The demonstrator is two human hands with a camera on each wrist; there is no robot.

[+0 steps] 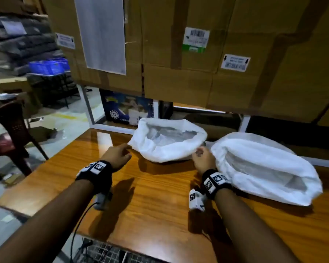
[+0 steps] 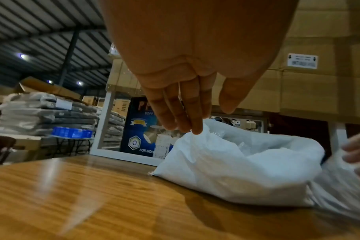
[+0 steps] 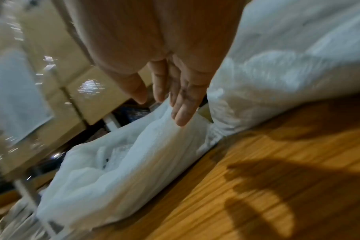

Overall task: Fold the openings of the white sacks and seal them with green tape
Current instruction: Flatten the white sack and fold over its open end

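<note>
Two white sacks lie on the wooden table (image 1: 160,196) with their mouths open. The far sack (image 1: 167,147) sits between my hands, with clear plastic showing inside it. My left hand (image 1: 126,149) reaches its left corner; in the left wrist view the straight fingertips (image 2: 196,130) touch the sack's rim (image 2: 226,162) while the thumb stays apart. My right hand (image 1: 199,152) is at its right edge, where the straight fingers (image 3: 181,112) lie against the rim of the sack (image 3: 117,170). The second sack (image 1: 264,168) lies to the right of my right wrist. No green tape is in view.
Large stacked cardboard boxes (image 1: 179,54) overhang the back of the table on a white metal frame (image 1: 156,109). A brown plastic chair (image 1: 10,133) stands left of the table, with a blue crate (image 1: 47,67) farther back. The table's left edge drops to the floor.
</note>
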